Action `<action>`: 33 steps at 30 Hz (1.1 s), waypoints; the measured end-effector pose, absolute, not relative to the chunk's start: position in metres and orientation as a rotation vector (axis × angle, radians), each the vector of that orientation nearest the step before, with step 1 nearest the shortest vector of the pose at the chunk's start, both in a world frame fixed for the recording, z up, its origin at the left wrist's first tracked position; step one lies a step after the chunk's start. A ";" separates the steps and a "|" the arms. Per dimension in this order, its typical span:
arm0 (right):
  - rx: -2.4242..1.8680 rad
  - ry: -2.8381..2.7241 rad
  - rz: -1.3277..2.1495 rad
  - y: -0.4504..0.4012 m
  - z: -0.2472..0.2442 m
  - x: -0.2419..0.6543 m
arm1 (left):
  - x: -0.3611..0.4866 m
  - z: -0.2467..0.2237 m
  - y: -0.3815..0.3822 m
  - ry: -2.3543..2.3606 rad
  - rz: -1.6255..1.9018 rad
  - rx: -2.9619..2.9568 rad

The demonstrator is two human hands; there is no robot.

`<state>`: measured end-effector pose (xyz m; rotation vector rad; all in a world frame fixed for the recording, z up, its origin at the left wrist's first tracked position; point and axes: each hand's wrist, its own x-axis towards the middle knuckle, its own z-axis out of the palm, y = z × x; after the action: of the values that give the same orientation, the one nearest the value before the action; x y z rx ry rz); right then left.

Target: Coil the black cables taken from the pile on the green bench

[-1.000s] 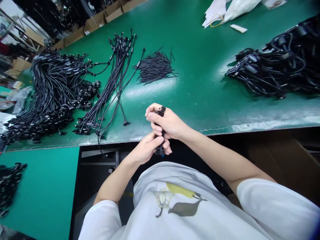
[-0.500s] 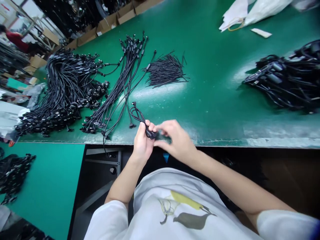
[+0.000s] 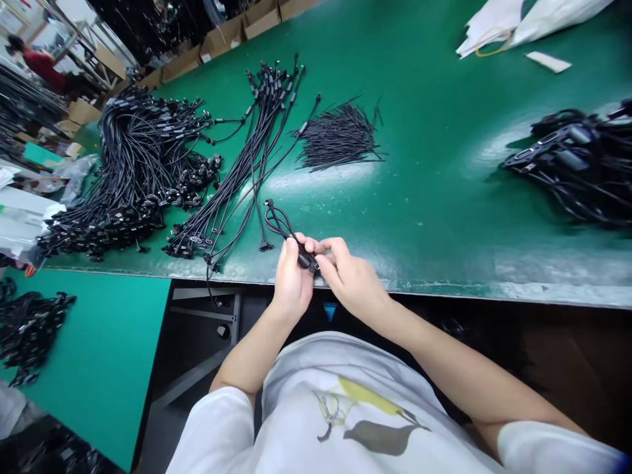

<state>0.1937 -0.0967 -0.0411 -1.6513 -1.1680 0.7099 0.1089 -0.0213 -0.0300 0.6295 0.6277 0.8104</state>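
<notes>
A black cable (image 3: 278, 220), folded into a small loop, lies in my left hand (image 3: 291, 280), whose thumb and fingers are closed round its bundled part. One plug of it sticks up beyond my fingers, over the green table. My right hand (image 3: 348, 273) pinches the cable's near end, where a small metal-tipped connector shows beside the fingertips. Ahead of my hands lies a pile of short thin black ties (image 3: 338, 136). Left of it, a loose bunch of straight black cables (image 3: 237, 168) with plugs at both ends stretches toward the table's front edge.
A large heap of black cables (image 3: 133, 158) lies at the left of the green table (image 3: 429, 197). Bundled cables (image 3: 573, 161) are at the right, white bags (image 3: 538, 23) at the back. Cardboard boxes (image 3: 222, 38) line the far edge. A person in red (image 3: 44, 69) is at far left.
My right hand's fingers have come together from a loose, parted shape onto the cable's near end. My left hand keeps hold of the folded cable. The view has shifted slightly.
</notes>
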 end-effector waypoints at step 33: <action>-1.628 -1.728 0.374 -0.102 -0.048 0.233 | 0.111 -0.034 -0.024 0.631 0.737 0.807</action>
<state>0.2333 -0.1025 -0.0477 -1.6277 -1.7279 0.3743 0.1109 -0.0244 -0.0337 0.8074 0.6312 0.7374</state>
